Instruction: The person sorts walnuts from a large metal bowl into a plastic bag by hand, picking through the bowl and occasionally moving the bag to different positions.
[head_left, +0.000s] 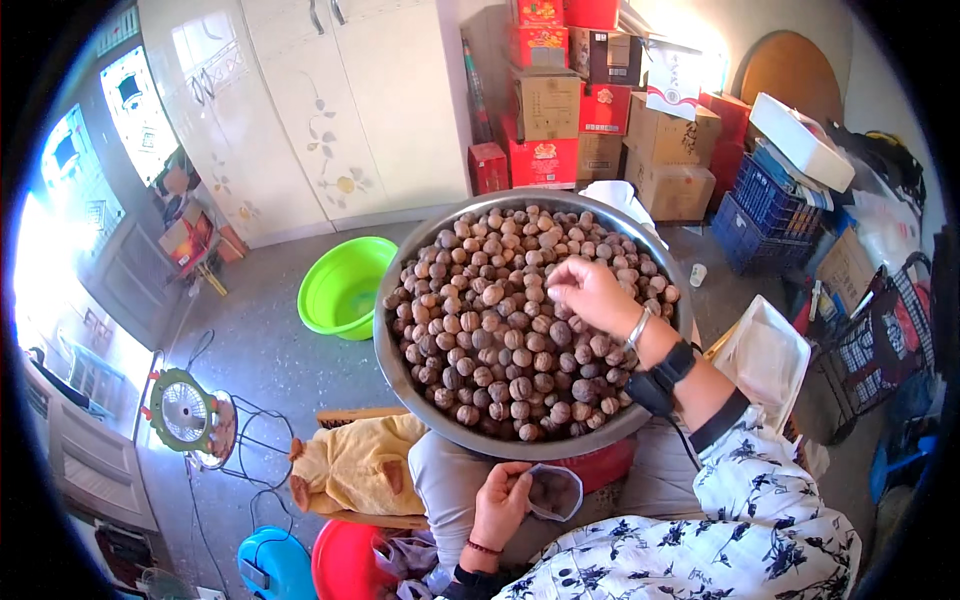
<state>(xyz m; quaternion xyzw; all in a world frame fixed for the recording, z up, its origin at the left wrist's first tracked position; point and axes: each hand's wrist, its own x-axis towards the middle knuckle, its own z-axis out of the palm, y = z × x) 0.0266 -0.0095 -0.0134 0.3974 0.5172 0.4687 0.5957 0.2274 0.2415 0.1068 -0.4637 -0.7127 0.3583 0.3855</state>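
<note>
A wide metal basin (384, 352) heaped with brown walnuts (491, 322) stands before me at knee height. My right hand (589, 294) is over the right part of the heap, thumb and fingers bent towards each other; whether a walnut is between them cannot be made out. Below the basin's near rim, my left hand (504, 499) grips the edge of a small pale bag (574, 495). The bag's mouth gapes upwards, and brown round things, seemingly walnuts, show dimly inside.
A green plastic tub (352, 292) sits on the floor beyond the basin's left side. Nearer me are a red tub (341, 559), a blue stool (274, 562) and a small fan (184, 411). Stacked cartons (547, 105) and blue crates (757, 225) line the back right.
</note>
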